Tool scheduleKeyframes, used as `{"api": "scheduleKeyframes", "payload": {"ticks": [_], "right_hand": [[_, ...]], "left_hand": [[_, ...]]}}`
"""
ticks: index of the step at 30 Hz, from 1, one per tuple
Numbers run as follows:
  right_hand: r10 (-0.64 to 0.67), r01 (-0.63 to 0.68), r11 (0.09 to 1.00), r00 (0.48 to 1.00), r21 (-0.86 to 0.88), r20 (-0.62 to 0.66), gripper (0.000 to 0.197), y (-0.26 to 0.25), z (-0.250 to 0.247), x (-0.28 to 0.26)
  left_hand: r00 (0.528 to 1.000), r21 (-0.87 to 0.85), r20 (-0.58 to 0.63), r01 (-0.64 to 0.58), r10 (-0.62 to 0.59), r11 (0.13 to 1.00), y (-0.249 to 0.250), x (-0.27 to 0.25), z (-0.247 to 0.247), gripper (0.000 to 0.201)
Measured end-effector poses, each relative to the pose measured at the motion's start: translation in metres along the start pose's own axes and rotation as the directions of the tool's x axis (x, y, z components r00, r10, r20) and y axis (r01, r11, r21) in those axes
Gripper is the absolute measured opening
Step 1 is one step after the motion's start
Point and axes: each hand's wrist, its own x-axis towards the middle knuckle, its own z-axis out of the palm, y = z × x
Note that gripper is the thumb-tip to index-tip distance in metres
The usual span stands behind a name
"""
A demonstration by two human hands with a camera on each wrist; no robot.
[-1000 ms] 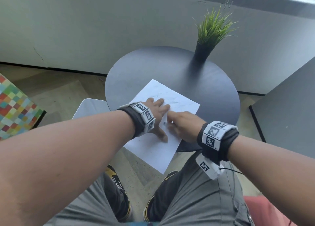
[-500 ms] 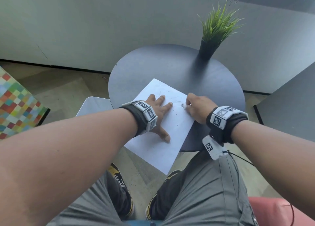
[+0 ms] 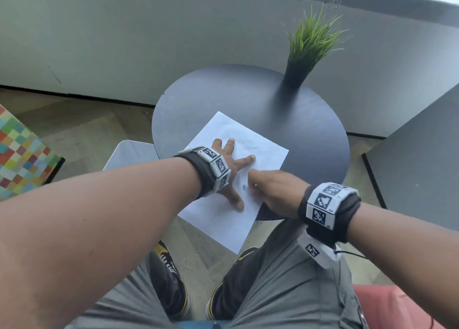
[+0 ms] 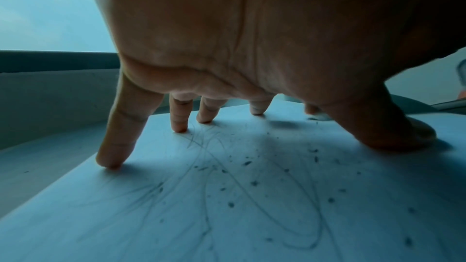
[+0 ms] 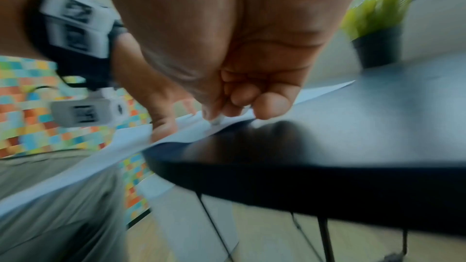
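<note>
A white sheet of paper with faint pencil scribbles lies on the round dark table, its near corner hanging over the edge. My left hand presses on the sheet with spread, straight fingers; dark crumbs dot the paper under the palm. My right hand sits just right of the left thumb, fingers curled. It pinches a small white eraser whose tip touches the paper near the table's edge. The right wrist view is motion-blurred.
A green grass plant in a black pot stands at the table's far side. A grey cabinet is at the right, a multicoloured checked seat at the left, a white stool beside the table. My knees are below.
My right hand went out to the paper's right edge and has come back beside the left thumb. The left hand stays pressed on the sheet.
</note>
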Motion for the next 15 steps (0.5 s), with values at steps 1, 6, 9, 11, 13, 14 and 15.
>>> {"api": "scheduleKeyframes", "payload": {"ticks": [1,6,9,11,13,14,15], "right_hand": [[-0.017,0.016,1.0,1.0,0.016,0.018,0.008,0.003,-0.001,-0.002],[0.307,-0.301,0.95,0.948,0.078,-0.087,0.023,0.022,-0.022,0.006],[0.09,-0.089,0.996,0.995,0.027,-0.049,0.019,-0.016,-0.004,-0.002],[0.032,-0.032,0.999,0.999,0.042,-0.017,0.02,-0.016,-0.002,-0.005],[0.206,-0.204,0.977,0.977,0.056,-0.046,0.023,0.007,-0.013,0.006],[0.305,-0.3,0.951,0.95,0.078,-0.072,0.023,0.017,-0.019,0.009],[0.361,-0.353,0.931,0.928,0.093,-0.096,0.023,0.022,-0.02,0.011]], "left_hand": [[1.0,0.003,0.002,0.002,-0.002,1.0,0.0,0.0,-0.001,0.134],[1.0,0.025,0.007,0.015,-0.015,1.0,0.003,0.0,-0.002,0.135],[1.0,0.033,0.002,0.015,-0.015,0.999,0.003,0.001,-0.002,0.136],[1.0,0.038,0.004,0.017,-0.017,0.999,0.003,0.001,-0.002,0.137],[1.0,0.035,0.003,0.015,-0.016,0.999,0.003,0.0,-0.003,0.137],[1.0,0.033,0.005,0.016,-0.017,0.999,0.003,0.0,-0.002,0.137],[1.0,0.031,0.008,0.018,-0.018,0.999,0.003,0.0,-0.002,0.137]]}}
